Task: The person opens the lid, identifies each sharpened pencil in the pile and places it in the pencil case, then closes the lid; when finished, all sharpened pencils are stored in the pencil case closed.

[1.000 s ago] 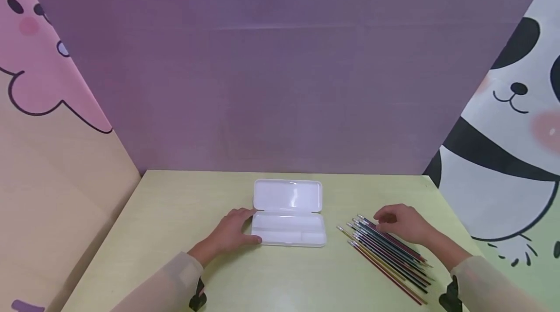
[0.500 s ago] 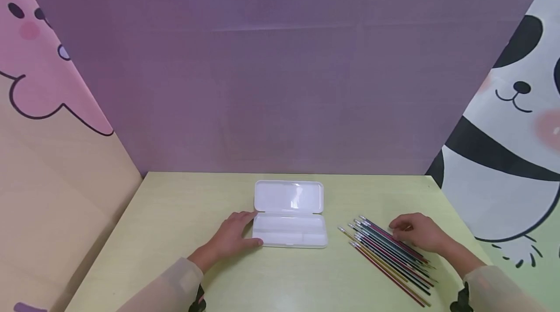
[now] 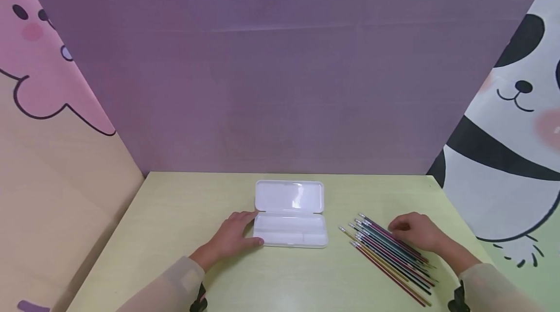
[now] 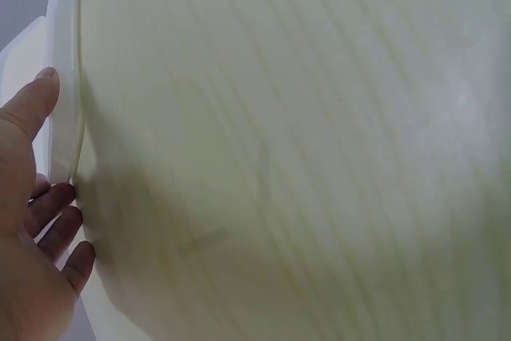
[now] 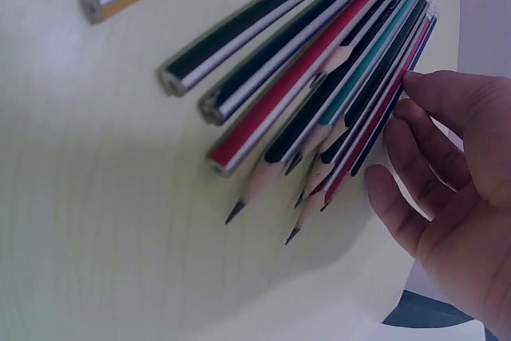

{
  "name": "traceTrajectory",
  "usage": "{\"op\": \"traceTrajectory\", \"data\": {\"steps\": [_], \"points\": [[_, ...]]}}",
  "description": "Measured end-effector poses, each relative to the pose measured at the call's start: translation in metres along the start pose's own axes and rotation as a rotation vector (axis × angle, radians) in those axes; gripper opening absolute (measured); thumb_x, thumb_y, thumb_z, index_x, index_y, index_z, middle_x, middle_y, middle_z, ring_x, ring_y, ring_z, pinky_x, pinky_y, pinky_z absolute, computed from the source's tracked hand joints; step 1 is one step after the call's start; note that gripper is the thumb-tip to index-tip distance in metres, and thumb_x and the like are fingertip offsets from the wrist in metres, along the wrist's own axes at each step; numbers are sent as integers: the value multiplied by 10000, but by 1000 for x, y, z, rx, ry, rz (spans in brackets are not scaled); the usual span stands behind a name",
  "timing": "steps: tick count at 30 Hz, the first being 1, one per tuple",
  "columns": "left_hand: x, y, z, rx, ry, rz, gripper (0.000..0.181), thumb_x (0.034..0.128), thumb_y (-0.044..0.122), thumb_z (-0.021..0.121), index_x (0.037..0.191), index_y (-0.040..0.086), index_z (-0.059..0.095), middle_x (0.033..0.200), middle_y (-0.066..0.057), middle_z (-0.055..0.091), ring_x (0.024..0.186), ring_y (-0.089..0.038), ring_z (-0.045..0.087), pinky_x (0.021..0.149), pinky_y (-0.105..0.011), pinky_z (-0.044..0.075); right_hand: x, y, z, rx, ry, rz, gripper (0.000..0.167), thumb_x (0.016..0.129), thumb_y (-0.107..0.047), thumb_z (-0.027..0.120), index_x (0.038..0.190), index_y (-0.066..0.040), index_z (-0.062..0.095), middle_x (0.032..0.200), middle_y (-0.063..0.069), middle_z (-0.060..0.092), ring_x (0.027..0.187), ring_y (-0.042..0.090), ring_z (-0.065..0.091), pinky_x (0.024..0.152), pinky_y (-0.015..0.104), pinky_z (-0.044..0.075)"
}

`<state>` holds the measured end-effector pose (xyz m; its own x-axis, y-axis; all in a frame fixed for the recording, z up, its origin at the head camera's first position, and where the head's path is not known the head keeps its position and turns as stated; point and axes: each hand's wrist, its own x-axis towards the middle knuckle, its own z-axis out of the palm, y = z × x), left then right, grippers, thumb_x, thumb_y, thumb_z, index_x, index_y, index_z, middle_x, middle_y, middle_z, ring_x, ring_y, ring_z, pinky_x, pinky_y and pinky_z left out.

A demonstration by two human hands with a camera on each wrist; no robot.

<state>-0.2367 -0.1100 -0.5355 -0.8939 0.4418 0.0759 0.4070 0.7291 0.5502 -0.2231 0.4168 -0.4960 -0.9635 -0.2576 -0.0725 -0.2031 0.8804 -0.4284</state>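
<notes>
Pencils (image 3: 389, 255) lie in a loose, overlapping bundle on the right side of the pale wooden table (image 3: 192, 195), slanting from upper left down to lower right, their capped ends nearest the box. I can make out black, dark blue, red, teal and yellow-orange ones with pale stripes; some ends near the right hand (image 3: 416, 232) are sharpened, others flat. That hand is at the bundle's far right edge, fingers loosely bent and fairly narrow, its tips touching the outermost pencil without wrapping round it. Left of the bundle, and apart from it, sits a white plastic pencil case (image 3: 280, 231), its lid (image 3: 280, 196) folded back flat behind the tray. Over at its left end the left hand (image 3: 232, 236) is spread wide, thumb by the front corner and fingers against the side near the hinge. Beyond stands a purple backdrop (image 3: 284, 83), with a panda picture (image 3: 503, 205) to the right.
</notes>
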Motion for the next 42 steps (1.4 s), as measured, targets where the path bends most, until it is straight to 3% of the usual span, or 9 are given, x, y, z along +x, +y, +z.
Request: {"op": "traceTrajectory", "data": {"steps": [5, 13, 21, 28, 32, 37, 42], "points": [[2, 2, -1, -12, -3, -30, 856, 855, 466, 813, 1534, 72, 472, 1491, -118, 571, 1380, -358, 504, 1153, -529, 416, 1, 0, -1, -1, -23, 4, 77, 914, -139, 731, 968, -128, 786, 934, -10, 748, 829, 134, 654, 701, 293, 563], [-3, 5, -2, -48, 32, -71, 801, 851, 473, 810, 1506, 111, 525, 1467, -96, 599, 1372, -355, 538, 1137, -546, 432, 2, -4, -4, -18, -30, -24, 86, 918, -104, 718, 957, -139, 786, 934, -21, 753, 845, 138, 678, 718, 321, 576], [-5, 8, -4, -44, 45, -67, 771, 852, 462, 812, 1476, 87, 557, 1441, -117, 618, 1354, -368, 553, 1130, -547, 439, 1, -3, -8, -11, -59, -57, 96, 915, -121, 729, 992, -135, 784, 968, -20, 759, 892, 172, 705, 753, 323, 588], [-3, 6, -5, -41, 19, -77, 799, 848, 465, 820, 1486, 76, 539, 1467, -139, 583, 1387, -385, 500, 1152, -564, 408, 4, 3, -8, -44, -82, -11, 106, 901, -85, 734, 984, -136, 777, 930, -37, 741, 843, 131, 658, 743, 355, 576], [-1, 2, -3, -26, 16, -51, 819, 835, 455, 832, 1482, 53, 533, 1451, -160, 586, 1382, -396, 492, 1152, -568, 405, 6, 4, -4, -49, -85, 6, 84, 892, -115, 762, 963, -158, 774, 908, -56, 730, 816, 106, 630, 744, 348, 573], [2, 0, -2, -34, 7, -35, 818, 834, 460, 831, 1481, 58, 531, 1449, -158, 584, 1384, -403, 485, 1151, -577, 402, 5, 3, -5, -56, -79, -13, 70, 891, -130, 772, 947, -173, 773, 883, -79, 722, 786, 75, 609, 726, 316, 559], [3, 0, -2, -42, 9, -35, 823, 830, 475, 830, 1480, 69, 531, 1459, -152, 574, 1382, -397, 485, 1143, -581, 408, 6, -8, -10, -55, -50, -92, 72, 908, -135, 759, 949, -191, 780, 874, -105, 720, 774, 33, 584, 703, 260, 546]]}}
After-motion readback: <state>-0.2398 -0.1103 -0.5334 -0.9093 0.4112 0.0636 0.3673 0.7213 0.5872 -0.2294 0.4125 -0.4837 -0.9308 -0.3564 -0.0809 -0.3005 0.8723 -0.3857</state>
